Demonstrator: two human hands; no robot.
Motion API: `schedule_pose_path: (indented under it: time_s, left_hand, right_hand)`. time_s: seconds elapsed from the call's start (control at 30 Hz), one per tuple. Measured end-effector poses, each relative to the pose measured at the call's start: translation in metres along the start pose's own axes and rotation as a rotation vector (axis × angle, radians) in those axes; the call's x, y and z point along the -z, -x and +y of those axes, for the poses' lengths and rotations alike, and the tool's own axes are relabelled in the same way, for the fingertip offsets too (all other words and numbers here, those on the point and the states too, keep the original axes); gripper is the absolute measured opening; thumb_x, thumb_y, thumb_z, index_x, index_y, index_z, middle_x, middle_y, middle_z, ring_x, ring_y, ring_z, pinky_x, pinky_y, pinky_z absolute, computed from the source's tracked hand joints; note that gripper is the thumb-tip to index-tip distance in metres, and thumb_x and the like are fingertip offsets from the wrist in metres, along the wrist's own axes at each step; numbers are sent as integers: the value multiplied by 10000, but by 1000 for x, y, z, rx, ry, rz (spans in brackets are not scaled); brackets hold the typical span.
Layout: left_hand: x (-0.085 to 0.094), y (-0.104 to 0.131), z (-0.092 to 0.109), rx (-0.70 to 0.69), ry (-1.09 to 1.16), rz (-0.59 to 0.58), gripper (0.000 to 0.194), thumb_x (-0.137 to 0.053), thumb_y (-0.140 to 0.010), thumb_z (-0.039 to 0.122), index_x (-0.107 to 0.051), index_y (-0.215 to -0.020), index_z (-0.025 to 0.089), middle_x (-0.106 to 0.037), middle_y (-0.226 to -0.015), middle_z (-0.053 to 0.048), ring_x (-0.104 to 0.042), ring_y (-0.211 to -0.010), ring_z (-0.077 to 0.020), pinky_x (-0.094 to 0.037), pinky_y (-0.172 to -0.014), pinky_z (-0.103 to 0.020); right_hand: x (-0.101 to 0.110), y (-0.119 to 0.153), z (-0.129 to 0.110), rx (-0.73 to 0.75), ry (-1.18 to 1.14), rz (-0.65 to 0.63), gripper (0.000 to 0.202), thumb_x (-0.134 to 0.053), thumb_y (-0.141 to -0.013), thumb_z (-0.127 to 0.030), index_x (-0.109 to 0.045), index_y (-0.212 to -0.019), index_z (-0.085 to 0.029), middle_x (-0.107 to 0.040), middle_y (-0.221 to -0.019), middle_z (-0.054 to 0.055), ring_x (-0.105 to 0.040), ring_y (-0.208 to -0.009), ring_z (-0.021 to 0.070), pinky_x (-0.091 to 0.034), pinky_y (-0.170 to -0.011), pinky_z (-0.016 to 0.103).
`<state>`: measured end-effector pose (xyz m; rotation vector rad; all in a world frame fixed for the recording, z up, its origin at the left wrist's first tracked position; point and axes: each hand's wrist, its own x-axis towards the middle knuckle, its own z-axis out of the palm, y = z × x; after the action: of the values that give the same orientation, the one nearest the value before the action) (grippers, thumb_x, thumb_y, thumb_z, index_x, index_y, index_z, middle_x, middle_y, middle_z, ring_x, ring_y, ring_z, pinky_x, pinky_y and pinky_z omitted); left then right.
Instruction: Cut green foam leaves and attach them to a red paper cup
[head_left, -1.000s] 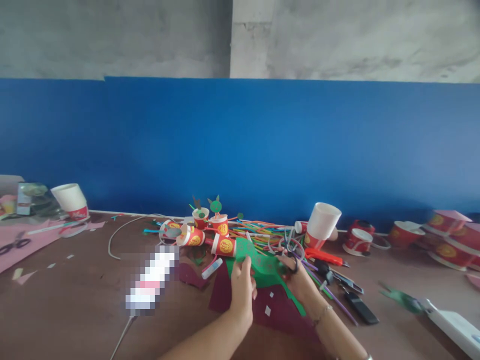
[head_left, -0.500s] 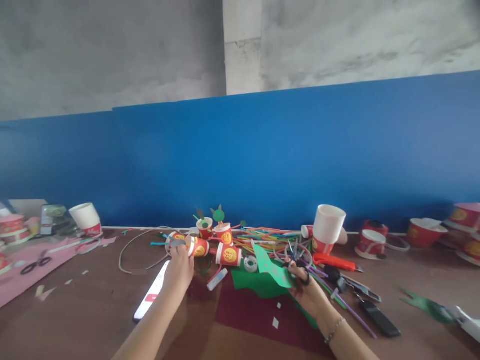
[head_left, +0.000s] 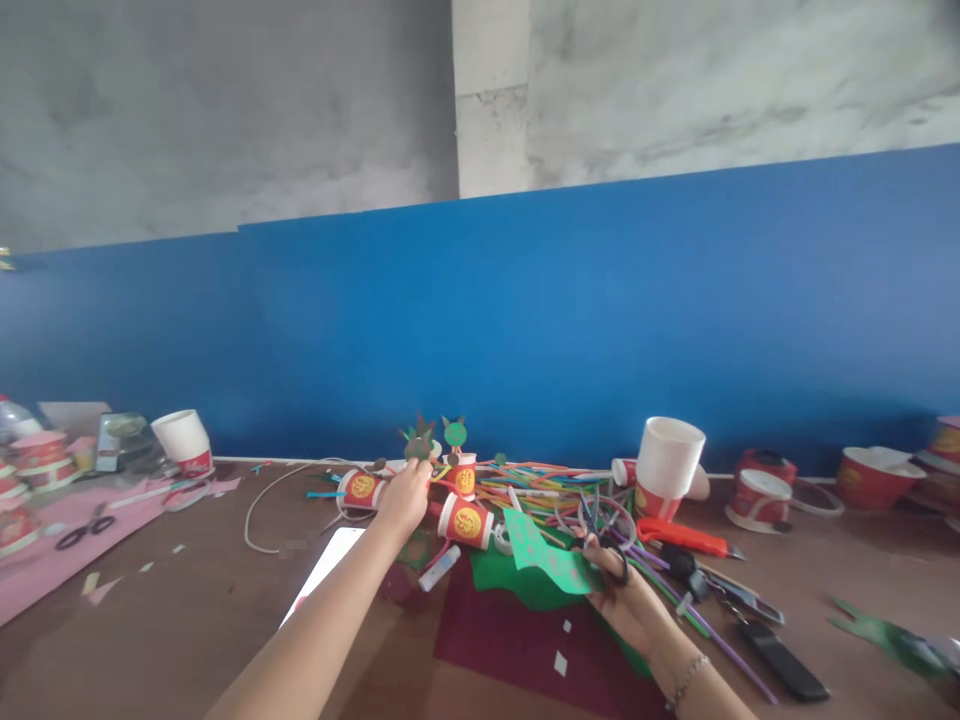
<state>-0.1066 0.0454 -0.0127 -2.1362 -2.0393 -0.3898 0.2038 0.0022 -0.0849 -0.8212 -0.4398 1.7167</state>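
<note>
My left hand [head_left: 407, 497] reaches into the group of small red paper cups, fingers closed. What they grip is hidden; a dark round piece and green leaf-like paper [head_left: 417, 434] show at the fingertips. A red cup [head_left: 362, 489] lies to its left. Just right of it, one cup [head_left: 465, 479] bears a green paper cat-like head [head_left: 454, 433], and another cup [head_left: 466, 522] lies on its side. My right hand [head_left: 628, 602] is closed around black-handled scissors [head_left: 622, 566] and also holds a green paper sheet [head_left: 546, 552] with faint drawn marks.
Pipe cleaners [head_left: 525, 478] lie heaped behind. A glue stick [head_left: 440, 568], tape roll [head_left: 502, 540], maroon paper [head_left: 495, 650] and phone [head_left: 324, 570] are near the hands. Stacked white cups [head_left: 670, 460], an orange cutter [head_left: 686, 538] and black key fob [head_left: 784, 658] stand or lie right.
My left hand has moved right and slightly up, from the left-hand cups toward the cup with the paper figure. My right hand keeps the scissors and green sheet. The view has shifted slightly.
</note>
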Motion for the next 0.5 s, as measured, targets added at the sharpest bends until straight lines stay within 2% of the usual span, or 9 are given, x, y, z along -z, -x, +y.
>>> schedule_pose_path:
  time_s: [0.17, 0.23, 0.37, 0.43, 0.5]
  left_hand:
    - [-10, 2, -3, -19, 34, 59, 282, -336, -841, 101, -489, -1064, 181, -524, -1077, -102, -623, -837, -203, -463, -664, -286]
    - [-9, 6, -6, -27, 85, 137, 279, -361, -837, 127, -468, -1090, 179, -500, -1107, -103, -622, -822, -195, -469, -672, -287]
    - [-4, 15, -19, -60, 192, 345, 253, -403, -812, 132, -486, -1048, 168, -513, -1070, -100, -589, -926, -199, -469, -775, -294]
    - [1, 18, -33, -14, 217, 454, 197, -415, -807, 146, -508, -978, 176, -542, -1000, -89, -580, -936, -203, -463, -810, -305]
    - [5, 18, -52, 161, 195, 516, 163, -416, -800, 156, -516, -927, 171, -566, -945, -91, -590, -898, -210, -469, -783, -308]
  right_hand:
    - [-1, 1, 0, 0, -4, 24, 326, -806, -494, -78, -669, -754, -220, -701, -686, -80, -646, -617, 117, -543, -510, 175]
    - [-2, 1, -1, -5, -1, 13, 316, -809, -490, -81, -670, -743, -210, -698, -679, -74, -638, -597, 113, -543, -498, 175]
    - [-3, 2, -1, -11, -14, 14, 309, -817, -467, -77, -667, -707, -201, -698, -667, -64, -634, -575, 119, -542, -473, 185]
    - [-4, 2, -1, -13, -32, 28, 316, -819, -453, -69, -663, -693, -203, -699, -666, -68, -639, -585, 121, -550, -483, 187]
    - [-3, 2, -1, -7, -38, 29, 321, -819, -454, -66, -661, -698, -204, -701, -675, -70, -639, -585, 118, -554, -493, 187]
